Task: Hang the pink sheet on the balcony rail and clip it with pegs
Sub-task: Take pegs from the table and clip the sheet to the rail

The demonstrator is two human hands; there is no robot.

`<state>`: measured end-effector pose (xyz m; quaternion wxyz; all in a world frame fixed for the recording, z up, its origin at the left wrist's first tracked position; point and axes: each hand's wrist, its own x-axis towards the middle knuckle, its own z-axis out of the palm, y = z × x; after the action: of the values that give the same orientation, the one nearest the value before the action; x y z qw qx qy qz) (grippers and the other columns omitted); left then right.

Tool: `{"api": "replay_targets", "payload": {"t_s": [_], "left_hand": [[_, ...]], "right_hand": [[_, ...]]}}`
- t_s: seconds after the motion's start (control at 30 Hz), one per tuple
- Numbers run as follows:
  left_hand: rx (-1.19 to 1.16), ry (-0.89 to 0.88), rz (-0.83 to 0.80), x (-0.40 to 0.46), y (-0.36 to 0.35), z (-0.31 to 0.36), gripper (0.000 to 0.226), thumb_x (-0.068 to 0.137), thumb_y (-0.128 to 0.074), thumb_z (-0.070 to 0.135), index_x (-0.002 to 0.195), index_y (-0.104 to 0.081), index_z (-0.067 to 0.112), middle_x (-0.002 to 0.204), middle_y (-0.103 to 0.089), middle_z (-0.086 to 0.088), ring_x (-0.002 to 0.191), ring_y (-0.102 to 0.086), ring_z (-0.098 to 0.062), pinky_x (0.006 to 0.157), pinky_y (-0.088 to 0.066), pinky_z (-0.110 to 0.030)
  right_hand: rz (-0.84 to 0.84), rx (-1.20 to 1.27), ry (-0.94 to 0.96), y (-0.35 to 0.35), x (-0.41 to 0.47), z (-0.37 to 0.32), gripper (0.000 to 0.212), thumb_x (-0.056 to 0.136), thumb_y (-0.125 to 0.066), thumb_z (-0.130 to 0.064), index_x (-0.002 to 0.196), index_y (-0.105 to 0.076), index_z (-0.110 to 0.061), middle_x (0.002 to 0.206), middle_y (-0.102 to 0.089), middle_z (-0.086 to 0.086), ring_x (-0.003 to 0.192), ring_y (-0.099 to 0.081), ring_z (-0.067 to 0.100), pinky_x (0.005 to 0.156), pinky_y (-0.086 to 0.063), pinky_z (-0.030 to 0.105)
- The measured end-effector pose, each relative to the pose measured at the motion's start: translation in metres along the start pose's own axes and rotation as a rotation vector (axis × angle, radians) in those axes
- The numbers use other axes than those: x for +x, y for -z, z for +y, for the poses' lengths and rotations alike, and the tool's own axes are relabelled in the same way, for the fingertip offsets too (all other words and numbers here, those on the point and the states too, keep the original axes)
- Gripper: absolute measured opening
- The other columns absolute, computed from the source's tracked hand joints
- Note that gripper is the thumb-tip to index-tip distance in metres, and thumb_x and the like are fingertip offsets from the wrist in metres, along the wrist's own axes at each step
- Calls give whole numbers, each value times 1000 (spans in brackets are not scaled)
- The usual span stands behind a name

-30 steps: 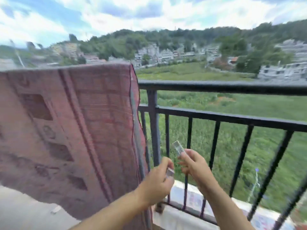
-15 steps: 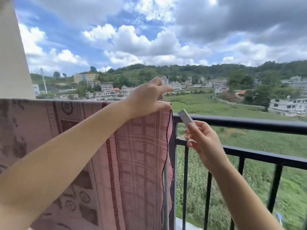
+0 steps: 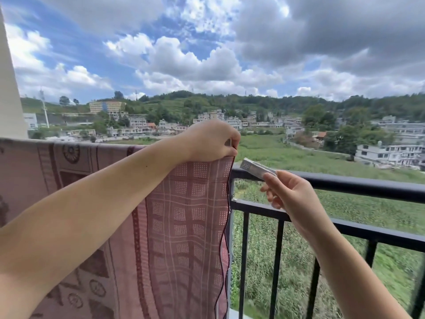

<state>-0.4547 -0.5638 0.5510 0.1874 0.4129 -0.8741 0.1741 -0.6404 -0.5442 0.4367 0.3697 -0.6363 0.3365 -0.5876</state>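
Hanging over black balcony rail (image 3: 345, 184): pink sheet (image 3: 188, 215), patterned, draped down inside face, its right edge just short of rail post. Left hand (image 3: 211, 140) on rail top at sheet's upper right corner, fingers curled tight, pinching small pale peg there, peg mostly hidden. Right hand (image 3: 292, 196) just beside, off sheet's edge, fingers closed on clear peg (image 3: 257, 169), tip aimed at corner. Beyond rail: green field, houses, wooded hill, heavy cloud. White wall at far left.
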Motion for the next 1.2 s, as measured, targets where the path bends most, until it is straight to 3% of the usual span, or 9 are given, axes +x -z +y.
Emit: {"api": "replay_targets", "payload": {"t_s": [0.17,0.33,0.57,0.63,0.73,0.83,0.97,1.07,1.2], "left_hand": [[-228,28,-9,5,-5,-1,9,86,-61,21,85,-67,14,88,-66,0,82,-58,-11,74,-41,-14],[-342,48,0,2,-5,-6,6,84,-64,21,81,-68,18,82,-66,6,76,-57,2,67,-36,5],[-385,51,-6,-5,-6,-7,8,84,-65,19,84,-69,12,74,-63,13,67,-55,12,68,-37,4],[-378,61,32,-9,-6,-2,15,83,-65,26,93,-67,15,81,-63,11,73,-56,9,70,-37,5],[-390,68,219,-32,-11,20,60,77,-51,50,126,-48,17,94,-56,4,69,-55,7,64,-40,3],[-727,12,341,-80,-53,54,56,83,-34,45,132,-36,19,88,-53,0,47,-44,0,47,-38,-11],[-1118,379,300,-141,-166,107,27,92,-39,42,90,-57,22,57,-51,15,44,-43,2,47,-36,-11],[-1210,663,304,-173,-229,140,28,89,-37,44,74,-47,23,60,-44,10,56,-43,-4,55,-39,-19],[-1121,625,135,-208,-264,156,22,90,-34,40,78,-43,23,72,-41,9,66,-41,-1,65,-35,-12]], "right_hand": [[9,-190,122,12,4,-13,18,84,-59,-25,70,-68,-16,55,-68,0,47,-52,9,45,-43,14],[-34,-267,146,4,13,-19,21,88,-57,-17,70,-67,-20,53,-69,-2,42,-55,5,42,-43,15],[-179,-341,42,-15,33,-22,30,88,-57,-26,98,-63,2,66,-68,0,46,-57,2,45,-43,17],[-194,-327,27,-14,27,-18,38,87,-57,-31,115,-54,-6,71,-67,-1,50,-58,2,50,-44,21],[-99,-274,9,-11,6,-1,56,83,-57,-42,131,-37,-23,78,-65,0,55,-57,1,58,-45,21],[-36,-179,-6,-10,-37,29,34,85,-57,-34,116,-54,-20,71,-60,-2,53,-53,-2,55,-46,16],[-308,52,-340,-33,-116,88,19,92,-50,-22,105,-63,-17,88,-67,3,74,-64,3,63,-53,20],[-244,372,-654,-52,-169,126,28,92,-47,-33,115,-60,-25,101,-69,0,89,-67,9,73,-56,29],[-196,501,-856,-51,-213,163,37,82,-55,-38,98,-63,-5,79,-66,6,75,-67,19,72,-55,35]]}}
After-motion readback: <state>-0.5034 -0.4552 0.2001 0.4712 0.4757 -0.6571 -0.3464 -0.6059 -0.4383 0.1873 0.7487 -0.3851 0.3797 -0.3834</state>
